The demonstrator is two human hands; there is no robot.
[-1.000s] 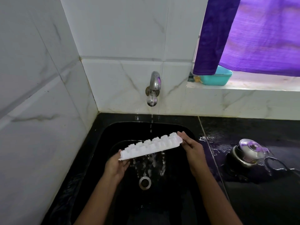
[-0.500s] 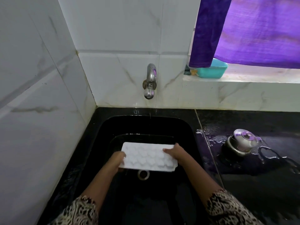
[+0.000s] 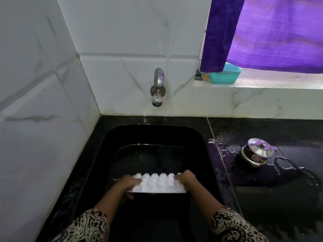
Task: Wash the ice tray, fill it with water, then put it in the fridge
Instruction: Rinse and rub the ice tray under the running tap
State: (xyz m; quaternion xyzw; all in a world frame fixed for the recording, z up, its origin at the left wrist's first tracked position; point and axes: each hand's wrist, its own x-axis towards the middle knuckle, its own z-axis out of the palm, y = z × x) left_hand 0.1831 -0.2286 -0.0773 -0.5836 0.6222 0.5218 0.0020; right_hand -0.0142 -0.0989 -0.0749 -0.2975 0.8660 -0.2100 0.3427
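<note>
The washing step looks to be in hand: the tray (image 3: 158,183) sits low in the black sink (image 3: 122,137), near its front and well away from the tap (image 3: 158,88), blurred as if being shaken dry. The left hand (image 3: 130,183) grasps its left end and the right hand (image 3: 187,179) its right end, both forearms reaching straight in, fingers over the edges. Next it needs turning cups-up and bringing level under the tap to fill.

The ice tray (image 3: 158,183) is blurred, so its cells cannot be counted. The left hand (image 3: 130,183) and right hand (image 3: 187,179) cover the tray's two ends. The curtain (image 3: 272,32) hides part of the teal basin (image 3: 225,75).
</note>
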